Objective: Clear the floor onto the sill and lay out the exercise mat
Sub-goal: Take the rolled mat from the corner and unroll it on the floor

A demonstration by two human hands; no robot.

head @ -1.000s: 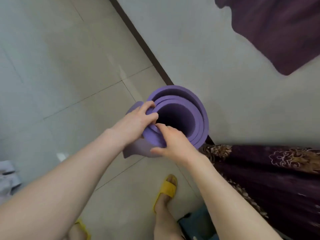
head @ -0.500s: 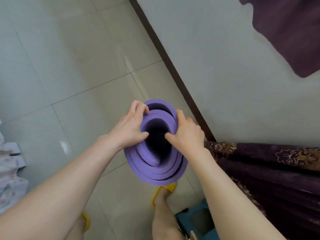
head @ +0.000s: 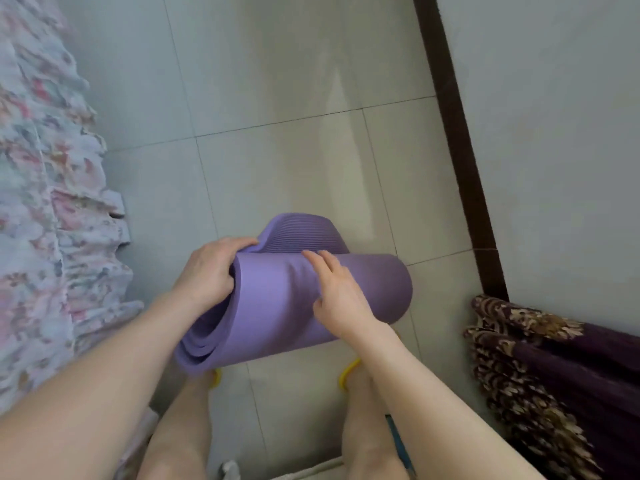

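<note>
A rolled purple exercise mat (head: 277, 306) lies crosswise in front of me, held above the tiled floor (head: 294, 161). Its ribbed loose end (head: 301, 233) curls up behind the roll. My left hand (head: 211, 271) grips the roll's left part, fingers curled over the loose edge. My right hand (head: 339, 292) rests flat on top of the roll with fingers stretched out. The roll hides most of my feet in yellow slippers (head: 346, 374).
A floral ruffled bedspread (head: 41, 202) hangs along the left. A dark skirting board (head: 457, 150) and pale wall (head: 554, 133) run on the right. A dark purple patterned curtain (head: 540, 368) bunches at the lower right. Bare tiles stretch ahead between bed and wall.
The mat has turned from end-on, with its hollow core facing me, to lying sideways. My view has swung left toward the bed. My right hand moved from the rim onto the roll's top.
</note>
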